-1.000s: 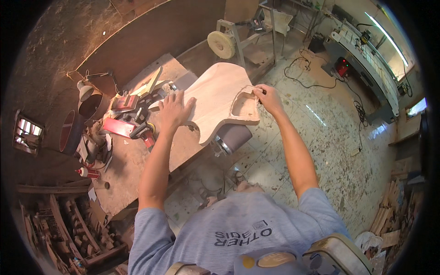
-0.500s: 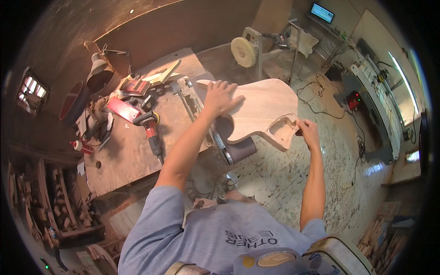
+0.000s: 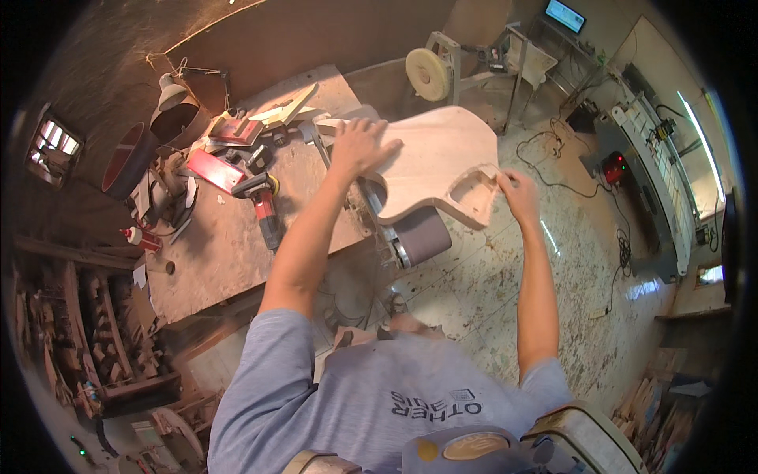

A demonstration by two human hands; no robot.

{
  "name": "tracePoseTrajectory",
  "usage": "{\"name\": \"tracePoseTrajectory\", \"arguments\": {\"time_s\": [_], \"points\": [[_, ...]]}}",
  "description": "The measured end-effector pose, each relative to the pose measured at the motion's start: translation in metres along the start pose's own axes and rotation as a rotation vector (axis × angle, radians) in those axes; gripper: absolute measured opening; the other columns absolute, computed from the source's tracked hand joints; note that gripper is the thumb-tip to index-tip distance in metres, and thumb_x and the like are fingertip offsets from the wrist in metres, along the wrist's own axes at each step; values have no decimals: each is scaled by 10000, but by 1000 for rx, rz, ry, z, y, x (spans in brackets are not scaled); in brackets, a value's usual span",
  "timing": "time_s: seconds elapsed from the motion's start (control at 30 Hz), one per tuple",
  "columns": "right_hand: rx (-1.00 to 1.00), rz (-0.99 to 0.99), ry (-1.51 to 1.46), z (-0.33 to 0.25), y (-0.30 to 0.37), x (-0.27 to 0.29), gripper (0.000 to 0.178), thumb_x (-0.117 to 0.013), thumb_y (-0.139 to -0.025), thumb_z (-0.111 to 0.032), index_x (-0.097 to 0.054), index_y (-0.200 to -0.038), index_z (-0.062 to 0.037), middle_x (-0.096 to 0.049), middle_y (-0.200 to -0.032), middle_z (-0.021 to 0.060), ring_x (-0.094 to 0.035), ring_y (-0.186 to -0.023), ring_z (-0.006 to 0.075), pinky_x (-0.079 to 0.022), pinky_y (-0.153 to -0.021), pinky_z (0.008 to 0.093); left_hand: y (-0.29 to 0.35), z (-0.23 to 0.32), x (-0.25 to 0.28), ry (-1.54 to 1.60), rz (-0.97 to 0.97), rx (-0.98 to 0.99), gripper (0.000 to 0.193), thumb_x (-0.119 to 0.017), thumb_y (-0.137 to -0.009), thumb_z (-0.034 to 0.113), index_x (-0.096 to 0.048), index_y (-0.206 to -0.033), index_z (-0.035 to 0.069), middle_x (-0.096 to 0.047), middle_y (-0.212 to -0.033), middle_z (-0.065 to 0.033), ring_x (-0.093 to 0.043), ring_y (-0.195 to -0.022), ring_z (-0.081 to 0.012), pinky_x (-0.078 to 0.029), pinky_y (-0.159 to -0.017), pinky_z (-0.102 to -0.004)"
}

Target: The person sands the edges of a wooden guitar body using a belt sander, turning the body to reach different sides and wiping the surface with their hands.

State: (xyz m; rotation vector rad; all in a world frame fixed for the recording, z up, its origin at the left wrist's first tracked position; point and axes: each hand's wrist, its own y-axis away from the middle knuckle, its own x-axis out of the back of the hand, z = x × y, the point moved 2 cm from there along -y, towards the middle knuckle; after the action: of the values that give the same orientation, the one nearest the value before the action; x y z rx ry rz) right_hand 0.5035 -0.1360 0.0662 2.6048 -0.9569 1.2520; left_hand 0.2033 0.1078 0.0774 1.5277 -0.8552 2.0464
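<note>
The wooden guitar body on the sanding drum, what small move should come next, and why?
Probably ease the wooden guitar body sideways along the sanding drum. Its lower curved edge sits over the drum, the left hand presses flat on top and the right hand grips the cutout end, so both hands can guide it.

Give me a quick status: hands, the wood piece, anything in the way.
Left hand flat on wooden body blank. Right hand grips its cutout edge. Blank sits over sanding drum. Tools on bench lie clear.
</note>
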Motion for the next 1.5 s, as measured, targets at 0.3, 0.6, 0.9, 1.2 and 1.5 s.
{"name": "tracePoseTrajectory", "arguments": {"time_s": [0.3, 0.6, 0.9, 1.2, 1.5], "points": [[379, 68, 266, -83, -25, -74, 286, -571, -951, -331, -777, -1012, -144, -681, -1005, 104, -620, -1032, 339, -497, -936, 483, 62, -76, 40, -39, -51, 210, 819, -488, -961, 736, -558, -1506, 129, -536, -1520, -199, -418, -1466, -389, -294, -1213, -517], [474, -75, 231, -148, -16, -124, 275, -567, -967, -325, -769, -1048, -158, -675, -1130, 45, -555, -1155, 331, -447, -990, 557, 99, -154, 78, 148, -273, 271, 790, -598, -907, 745, -633, -1258, 38, -728, -1119, -296, -704, -1071, -460, -529, -945, -506], [475, -17, 177, -144, -3, -138, 251, -599, -952, -326, -776, -1024, -164, -680, -1083, 54, -558, -1119, 332, -444, -946, 556, 119, -155, 80, 311, -435, 250, 719, -450, -1026, 679, -303, -1651, 357, -543, -1525, -239, -525, -1404, -429, -381, -1174, -463], [380, -36, 186, -132, -3, -110, 294, -575, -967, -350, -781, -1082, -174, -693, -1089, 83, -603, -1092, 367, -479, -987, 513, 105, -125, 79, 353, -434, 193, 747, -458, -1044, 620, -302, -1664, 233, -441, -1623, -200, -410, -1500, -407, -309, -1240, -429], [367, 3, 138, -107, -9, -93, 281, -575, -935, -301, -775, -1020, -122, -703, -936, 185, -673, -928, 406, -539, -853, 503, 83, -111, 56, 307, -425, 117, 699, -442, -1055, 607, -328, -1659, 273, -389, -1662, -181, -366, -1530, -395, -264, -1259, -425]]}}
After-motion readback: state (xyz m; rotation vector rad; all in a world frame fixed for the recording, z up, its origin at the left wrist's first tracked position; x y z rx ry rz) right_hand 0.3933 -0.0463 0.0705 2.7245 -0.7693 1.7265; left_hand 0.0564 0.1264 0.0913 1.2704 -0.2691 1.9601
